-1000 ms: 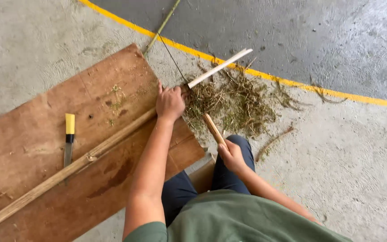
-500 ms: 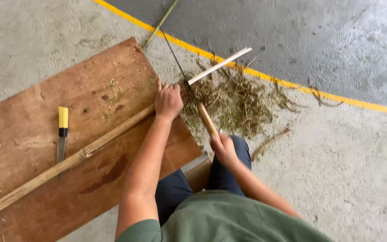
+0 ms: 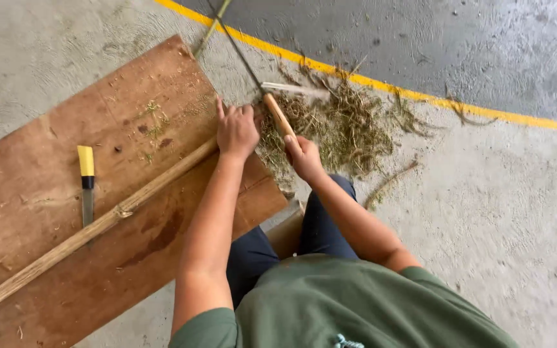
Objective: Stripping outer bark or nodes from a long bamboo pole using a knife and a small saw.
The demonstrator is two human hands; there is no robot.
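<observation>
Head view: the work in hand looks like trimming a long cane stalk (image 3: 98,225) with a blade. The stalk lies aslant across a brown wooden board (image 3: 46,161) on the concrete floor (image 3: 498,212), its near end running off the lower left edge of the picture. The left hand (image 3: 236,132) presses flat on the stalk's far end at the board's edge, fingers spread rather than curled about it. The right hand (image 3: 304,158) is closed around the pale wooden handle of a knife (image 3: 278,116), angled up toward the left hand. I judge the next move calls for a firm hold on the stalk and a cut aimed away from the left fingers, which sit just beside the blade.

The blade itself is blurred to a pale streak, so its edge and contact point are hard to tell. A heap of green shavings (image 3: 343,122) lies past the hands, before a yellow floor line (image 3: 381,84). A yellow-handled utility knife (image 3: 86,183) rests apart on the board. A thin green stem is cut off at the top edge.
</observation>
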